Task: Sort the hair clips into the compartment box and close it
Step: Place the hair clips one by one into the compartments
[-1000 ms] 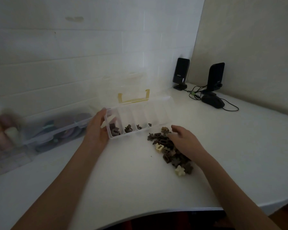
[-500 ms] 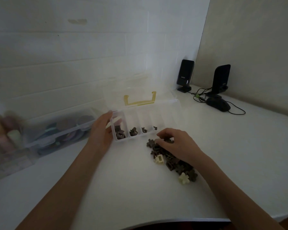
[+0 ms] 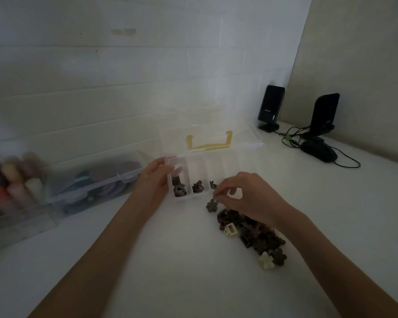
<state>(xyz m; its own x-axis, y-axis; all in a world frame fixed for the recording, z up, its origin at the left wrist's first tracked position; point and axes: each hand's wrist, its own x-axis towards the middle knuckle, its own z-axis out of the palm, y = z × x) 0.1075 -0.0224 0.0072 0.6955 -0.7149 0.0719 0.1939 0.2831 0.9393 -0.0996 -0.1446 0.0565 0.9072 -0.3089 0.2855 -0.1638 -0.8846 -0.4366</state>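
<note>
A clear compartment box (image 3: pixel 194 158) stands open on the white table, its lid with a yellow handle (image 3: pixel 209 141) tilted back. My left hand (image 3: pixel 154 177) grips the box's left end. Dark clips lie in the three left compartments (image 3: pixel 179 188). My right hand (image 3: pixel 246 195) hovers at the box's front wall, fingertips pinched on a small dark clip. A dark flower clip (image 3: pixel 211 205) lies just below those fingers. The pile of brown clips (image 3: pixel 253 235), with a cream square clip (image 3: pixel 229 229) and a cream flower clip (image 3: pixel 265 260), sits under my right wrist.
A clear lidded bin (image 3: pixel 94 182) with coloured items sits left of the box, and blurred coloured bottles (image 3: pixel 12 184) stand at the far left. Two black speakers (image 3: pixel 271 107) (image 3: pixel 324 115), a black mouse (image 3: pixel 318 151) and cables occupy the back right corner.
My right hand has risen from the pile toward the box front, pinching a clip. My left hand stays on the box's left end. The camera has shifted slightly.
</note>
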